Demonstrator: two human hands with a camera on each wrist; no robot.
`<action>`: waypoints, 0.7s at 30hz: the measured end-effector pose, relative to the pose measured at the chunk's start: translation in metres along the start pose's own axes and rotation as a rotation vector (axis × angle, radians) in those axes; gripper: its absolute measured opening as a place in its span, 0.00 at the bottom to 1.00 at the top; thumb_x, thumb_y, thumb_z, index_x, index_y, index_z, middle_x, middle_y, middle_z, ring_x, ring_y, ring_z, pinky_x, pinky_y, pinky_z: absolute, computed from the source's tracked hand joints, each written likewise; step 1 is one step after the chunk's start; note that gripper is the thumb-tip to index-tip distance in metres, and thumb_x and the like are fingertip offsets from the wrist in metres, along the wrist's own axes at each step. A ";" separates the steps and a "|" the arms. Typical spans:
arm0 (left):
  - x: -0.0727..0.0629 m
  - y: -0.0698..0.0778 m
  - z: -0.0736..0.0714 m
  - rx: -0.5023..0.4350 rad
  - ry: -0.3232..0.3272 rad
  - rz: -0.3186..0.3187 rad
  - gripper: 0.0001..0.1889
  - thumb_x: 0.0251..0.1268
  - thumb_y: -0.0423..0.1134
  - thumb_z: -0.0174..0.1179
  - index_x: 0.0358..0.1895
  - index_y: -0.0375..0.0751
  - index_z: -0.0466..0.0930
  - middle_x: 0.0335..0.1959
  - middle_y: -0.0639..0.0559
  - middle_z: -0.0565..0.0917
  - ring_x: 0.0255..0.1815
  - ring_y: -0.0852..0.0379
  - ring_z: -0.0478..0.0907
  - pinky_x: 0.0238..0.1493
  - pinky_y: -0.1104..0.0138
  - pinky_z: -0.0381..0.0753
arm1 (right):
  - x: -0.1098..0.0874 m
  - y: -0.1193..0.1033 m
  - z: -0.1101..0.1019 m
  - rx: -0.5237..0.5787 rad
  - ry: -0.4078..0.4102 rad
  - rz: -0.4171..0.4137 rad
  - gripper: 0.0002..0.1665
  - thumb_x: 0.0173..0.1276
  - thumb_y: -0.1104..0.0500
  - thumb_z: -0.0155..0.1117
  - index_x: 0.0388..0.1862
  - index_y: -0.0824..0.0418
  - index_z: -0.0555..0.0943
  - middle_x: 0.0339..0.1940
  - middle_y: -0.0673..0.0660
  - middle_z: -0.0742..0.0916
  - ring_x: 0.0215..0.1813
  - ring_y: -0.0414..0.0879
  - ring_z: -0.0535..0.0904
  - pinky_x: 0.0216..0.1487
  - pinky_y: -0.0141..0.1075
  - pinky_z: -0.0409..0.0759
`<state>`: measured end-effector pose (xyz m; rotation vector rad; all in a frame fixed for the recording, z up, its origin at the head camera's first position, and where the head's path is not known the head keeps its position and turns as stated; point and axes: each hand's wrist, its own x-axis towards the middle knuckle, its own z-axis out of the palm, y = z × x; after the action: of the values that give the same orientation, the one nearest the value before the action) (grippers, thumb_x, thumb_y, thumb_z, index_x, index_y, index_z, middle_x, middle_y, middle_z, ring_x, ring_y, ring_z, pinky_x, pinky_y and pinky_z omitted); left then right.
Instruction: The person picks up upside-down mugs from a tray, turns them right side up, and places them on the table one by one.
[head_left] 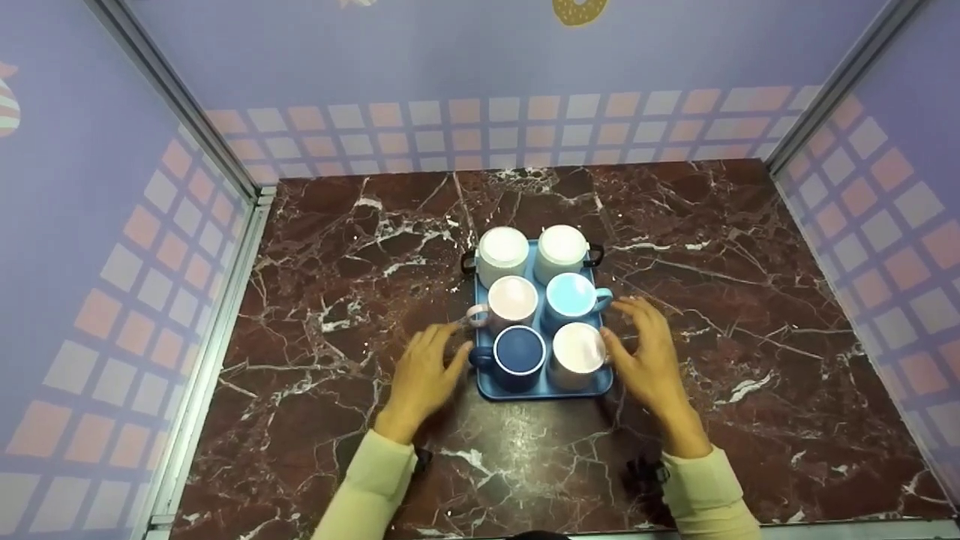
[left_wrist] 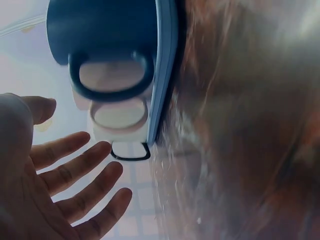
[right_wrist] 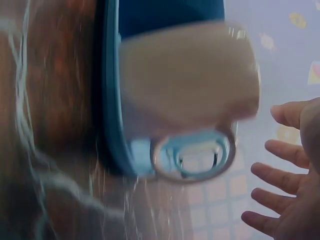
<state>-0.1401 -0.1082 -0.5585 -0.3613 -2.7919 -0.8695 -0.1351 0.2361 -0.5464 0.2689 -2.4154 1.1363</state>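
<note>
A blue tray (head_left: 546, 389) on the marbled table carries several mugs in two columns. Two white mugs with black handles, one at the left (head_left: 502, 251) and one at the right (head_left: 562, 251), stand in the far row. Nearer are a pale pink mug (head_left: 512, 302) and a light blue mug (head_left: 571, 298). A navy mug (head_left: 519, 354) and a beige-pink mug (right_wrist: 190, 80) make up the front row. Left of the navy mug is my left hand (head_left: 424, 375), fingers spread, apart from it in the left wrist view. My right hand (head_left: 651, 358) spreads its fingers beside the beige-pink mug, holding nothing.
Purple panels with a checked border enclose the dark red marbled table (head_left: 360, 300) at the back (head_left: 480, 67), left and right. Metal rails (head_left: 202, 375) run along the panel edges. The mug handles stick out past the tray's sides.
</note>
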 end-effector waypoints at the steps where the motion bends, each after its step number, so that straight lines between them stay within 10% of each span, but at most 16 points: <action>1: -0.002 0.001 0.001 -0.011 -0.002 0.003 0.22 0.76 0.54 0.59 0.63 0.45 0.80 0.57 0.48 0.85 0.56 0.45 0.81 0.59 0.50 0.81 | -0.002 -0.004 0.002 0.002 0.010 -0.031 0.25 0.63 0.64 0.75 0.58 0.69 0.82 0.63 0.70 0.83 0.73 0.70 0.70 0.76 0.62 0.62; 14: -0.009 0.009 0.017 -0.087 -0.052 0.033 0.18 0.80 0.49 0.55 0.63 0.44 0.80 0.61 0.50 0.84 0.60 0.43 0.81 0.65 0.47 0.79 | -0.021 -0.047 0.042 -0.027 -0.090 -0.288 0.29 0.56 0.55 0.82 0.57 0.61 0.85 0.60 0.64 0.85 0.66 0.66 0.79 0.70 0.59 0.72; 21: -0.013 0.010 0.020 -0.099 -0.083 0.019 0.17 0.80 0.48 0.54 0.60 0.44 0.82 0.51 0.51 0.85 0.49 0.48 0.83 0.52 0.49 0.82 | -0.024 -0.057 0.054 -0.127 -0.174 -0.337 0.37 0.56 0.48 0.83 0.64 0.57 0.83 0.63 0.64 0.84 0.62 0.60 0.81 0.68 0.70 0.70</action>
<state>-0.1272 -0.0910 -0.5731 -0.4489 -2.8221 -1.0131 -0.1112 0.1583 -0.5492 0.7293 -2.4547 0.8355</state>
